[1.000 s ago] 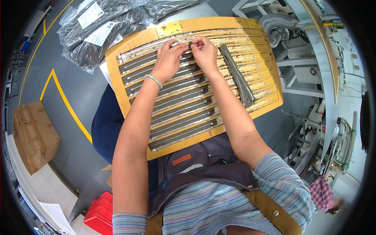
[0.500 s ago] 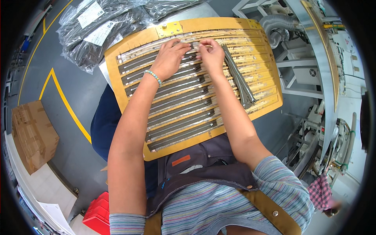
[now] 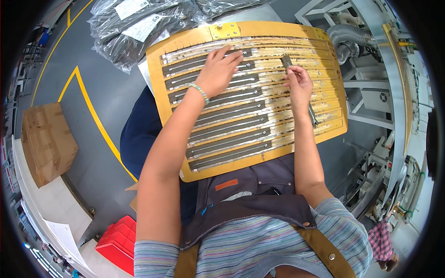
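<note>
A yellow board [image 3: 204, 173] with parallel slots lies before me. Dark grey zippers [image 3: 230, 121] rest in the left part of its slots, each with a small metal slider near its right end. Fingers stretched out, my left hand [image 3: 218, 74] lies over the uppermost zippers, its fingertips at the right end of the top one. My right hand [image 3: 300, 85] closes thumb and fingers on the upper part of a loose bundle of grey zippers [image 3: 287, 60] on the board's right half. My hand and wrist hide much of the bundle; its lower end [image 3: 313, 118] shows beside my wrist.
Clear plastic bags [image 3: 148, 28] of dark goods lie beyond the board. A cardboard box [image 3: 48, 141] and a red bin [image 3: 118, 243] are at the left. Machine framing [image 3: 366, 83] and a grey flexible hose [image 3: 347, 37] stand close to the board's right side.
My right hand has left the top zipper's end and moved right onto the loose bundle. My left hand has stayed at the top zipper. The whole view has shifted somewhat.
</note>
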Demonstrator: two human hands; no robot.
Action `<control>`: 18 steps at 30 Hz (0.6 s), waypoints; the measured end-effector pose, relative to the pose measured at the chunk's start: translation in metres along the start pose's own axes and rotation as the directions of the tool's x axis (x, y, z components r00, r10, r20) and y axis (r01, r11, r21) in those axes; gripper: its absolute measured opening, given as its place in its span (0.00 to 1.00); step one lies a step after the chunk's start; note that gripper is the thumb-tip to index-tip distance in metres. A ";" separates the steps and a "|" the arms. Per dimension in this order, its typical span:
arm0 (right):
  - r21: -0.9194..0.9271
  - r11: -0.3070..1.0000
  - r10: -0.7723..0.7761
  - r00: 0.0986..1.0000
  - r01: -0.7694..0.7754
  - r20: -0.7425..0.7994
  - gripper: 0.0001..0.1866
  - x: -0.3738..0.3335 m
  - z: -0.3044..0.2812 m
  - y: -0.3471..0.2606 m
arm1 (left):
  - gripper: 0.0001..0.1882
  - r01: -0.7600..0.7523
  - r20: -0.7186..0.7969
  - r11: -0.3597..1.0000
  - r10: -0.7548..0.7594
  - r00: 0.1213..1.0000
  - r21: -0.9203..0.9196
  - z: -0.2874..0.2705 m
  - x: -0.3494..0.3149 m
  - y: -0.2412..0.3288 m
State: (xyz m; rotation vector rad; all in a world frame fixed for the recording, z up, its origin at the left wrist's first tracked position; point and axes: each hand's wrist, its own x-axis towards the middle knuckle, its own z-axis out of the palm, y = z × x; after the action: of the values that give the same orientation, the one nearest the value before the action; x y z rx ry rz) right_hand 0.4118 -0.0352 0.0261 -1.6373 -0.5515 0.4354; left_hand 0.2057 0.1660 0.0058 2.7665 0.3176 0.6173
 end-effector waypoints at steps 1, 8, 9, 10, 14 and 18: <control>-0.006 1.000 0.009 1.000 -0.009 -0.018 0.07 -0.003 -0.007 -0.003 | 0.23 0.019 0.056 1.000 -0.020 0.998 0.011 -0.010 -0.010 -0.007; -0.023 0.997 0.072 0.994 -0.075 -0.087 0.06 -0.016 -0.047 0.000 | 0.22 0.156 0.073 0.987 -0.159 0.985 0.044 -0.084 -0.092 -0.053; -0.019 0.996 0.087 0.992 -0.089 -0.091 0.07 -0.017 -0.050 0.002 | 0.22 0.186 0.069 0.979 -0.192 0.979 0.085 -0.093 -0.104 -0.057; -0.019 0.996 0.088 0.992 -0.090 -0.096 0.07 -0.017 -0.052 0.003 | 0.23 0.215 0.063 0.969 -0.224 0.973 0.123 -0.101 -0.114 -0.060; -0.057 0.993 0.097 0.991 -0.103 -0.095 0.07 -0.011 -0.068 0.009 | 0.23 0.216 0.042 0.967 -0.223 0.974 0.136 -0.108 -0.135 -0.069; -0.699 0.628 -0.370 0.921 0.341 0.117 0.11 0.004 -0.073 0.011 | 0.21 0.278 -0.150 0.941 -0.252 0.956 0.191 -0.095 -0.148 -0.072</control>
State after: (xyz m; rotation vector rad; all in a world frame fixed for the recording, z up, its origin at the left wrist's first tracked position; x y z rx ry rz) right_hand 0.4579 -0.0926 0.0254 -2.1964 -1.0928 -0.1529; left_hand 0.0219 0.2147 0.0092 2.8138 0.8141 0.7224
